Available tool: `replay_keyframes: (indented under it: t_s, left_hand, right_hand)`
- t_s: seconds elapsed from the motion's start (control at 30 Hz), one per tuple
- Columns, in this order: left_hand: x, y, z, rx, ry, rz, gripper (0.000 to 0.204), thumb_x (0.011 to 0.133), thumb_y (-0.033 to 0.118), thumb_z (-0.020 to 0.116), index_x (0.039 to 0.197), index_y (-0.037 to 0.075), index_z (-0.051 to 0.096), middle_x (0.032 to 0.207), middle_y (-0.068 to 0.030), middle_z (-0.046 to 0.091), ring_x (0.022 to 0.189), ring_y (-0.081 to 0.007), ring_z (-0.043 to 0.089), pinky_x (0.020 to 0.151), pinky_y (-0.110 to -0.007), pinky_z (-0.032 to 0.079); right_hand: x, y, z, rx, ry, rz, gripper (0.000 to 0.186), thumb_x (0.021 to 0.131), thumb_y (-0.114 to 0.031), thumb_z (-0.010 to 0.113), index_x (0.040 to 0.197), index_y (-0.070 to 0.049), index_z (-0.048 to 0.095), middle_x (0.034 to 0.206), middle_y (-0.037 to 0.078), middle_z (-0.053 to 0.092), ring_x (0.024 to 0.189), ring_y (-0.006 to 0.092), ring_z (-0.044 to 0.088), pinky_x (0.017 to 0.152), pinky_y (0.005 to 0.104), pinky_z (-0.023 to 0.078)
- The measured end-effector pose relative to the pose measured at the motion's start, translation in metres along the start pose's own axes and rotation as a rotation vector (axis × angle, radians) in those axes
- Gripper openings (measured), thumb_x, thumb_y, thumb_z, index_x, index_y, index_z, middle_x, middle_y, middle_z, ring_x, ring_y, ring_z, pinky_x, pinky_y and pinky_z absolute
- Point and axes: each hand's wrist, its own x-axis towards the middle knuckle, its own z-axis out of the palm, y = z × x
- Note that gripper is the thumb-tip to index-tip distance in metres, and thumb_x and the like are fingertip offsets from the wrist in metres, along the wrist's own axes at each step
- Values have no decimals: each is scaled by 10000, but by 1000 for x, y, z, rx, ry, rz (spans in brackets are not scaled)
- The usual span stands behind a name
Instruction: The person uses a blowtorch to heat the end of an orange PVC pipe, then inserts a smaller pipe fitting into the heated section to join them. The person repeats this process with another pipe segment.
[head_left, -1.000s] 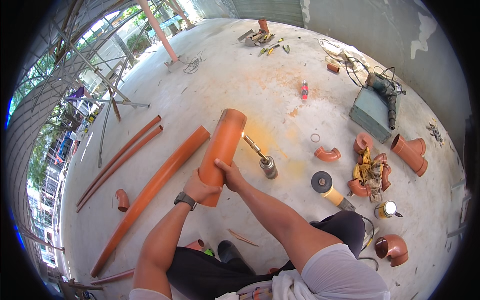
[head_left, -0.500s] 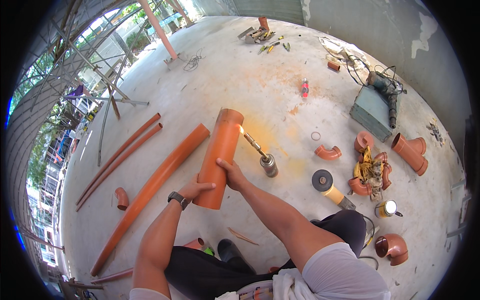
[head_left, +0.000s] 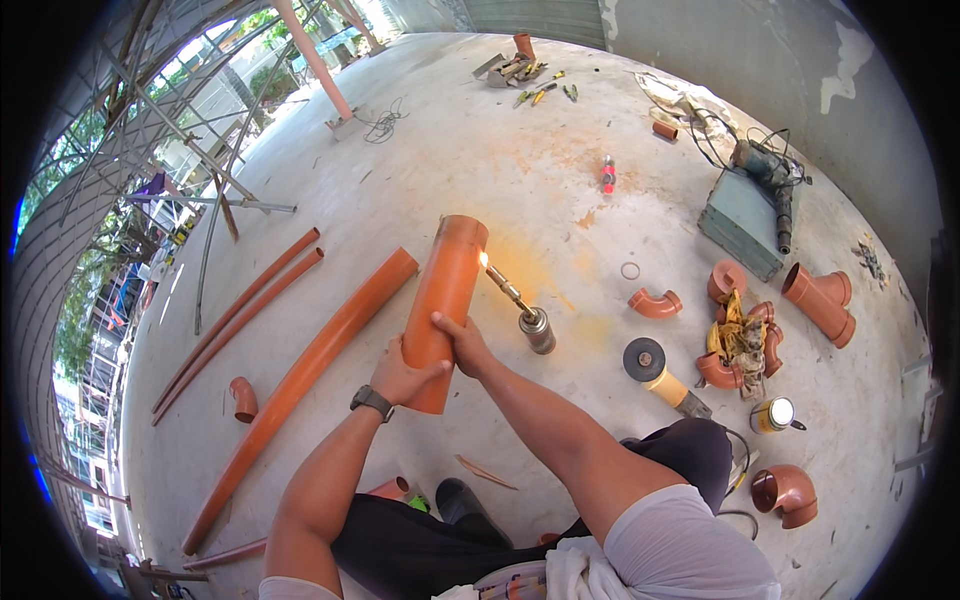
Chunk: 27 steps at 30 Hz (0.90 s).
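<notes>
Orange pipe section is held tilted above the concrete floor, between both hands: left hand at the lower end, on its left side; right hand slightly higher, on its right side. Upper end is pointed away from the body, well clear of the hands. Gas torch is stood on the floor just right of the pipe, nozzle aimed up-left; flame is seen at the tip, by the pipe's right edge near the upper end. Nozzle-to-pipe contact cannot be confirmed. Containers: metal can is placed at far right, top seen as bright white; lid or contents, cannot tell. Grey-green metal case is topped by a power tool; inside is hidden. Hands: both are curled round the pipe and clamped on it, close together. Left thumb is laid across the front; right thumb is set on the front face, right fingers hidden behind. Dark watch is worn on the left wrist. Longer orange pipe is laid to the left; angle grinder is laid to the right, near the knee.
</notes>
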Motion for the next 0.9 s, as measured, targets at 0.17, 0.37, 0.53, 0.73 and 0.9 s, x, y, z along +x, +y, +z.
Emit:
replay_keyframes:
  t_s: [0.17, 0.37, 0.53, 0.73, 0.9]
  left_hand:
    - [17, -37, -6, -529, -258, -41, 1063, 821, 425, 913, 1588, -63, 360, 1464, -210, 610, 1308, -273, 642, 1096, -379, 529]
    - [10, -14, -6, -367, -139, -46, 1138, 768, 455, 931, 1592, -64, 344, 1442, -205, 622, 1291, -291, 653, 1099, -381, 525]
    - [-10, 16, -7, 160, 50, -38, 1251, 683, 550, 946, 1588, -68, 344, 1441, -253, 616, 1311, -354, 646, 1103, -411, 520]
    - [-2, 14, -8, 22, 0, -33, 1162, 738, 557, 926, 1575, -46, 390, 1439, -232, 621, 1292, -322, 656, 1083, -401, 535]
    - [17, -29, -12, -488, -243, -93, 1042, 819, 458, 916, 1571, -44, 398, 1434, -201, 628, 1264, -269, 668, 1067, -392, 550]
  right_hand:
    - [-2, 0, 3, 54, -16, 57, 657, 951, -429, 817, 1356, 38, 596, 1224, 161, 708, 1089, 245, 713, 936, 390, 601]
    - [-1, -4, 0, 19, -74, 60, 715, 972, -456, 787, 1453, -3, 513, 1317, 154, 656, 1201, 254, 667, 1032, 405, 557]
    - [-6, -4, 8, -6, -42, 87, 746, 962, -465, 796, 1455, 17, 513, 1321, 165, 661, 1178, 260, 691, 974, 392, 591]
    - [-1, -9, -5, -47, 13, 37, 742, 934, -453, 828, 1432, 20, 547, 1266, 174, 694, 1107, 269, 727, 881, 400, 624]
    - [-9, -9, 1, -9, -30, 102, 760, 914, -454, 845, 1435, 14, 550, 1256, 178, 703, 1097, 283, 734, 890, 420, 625]
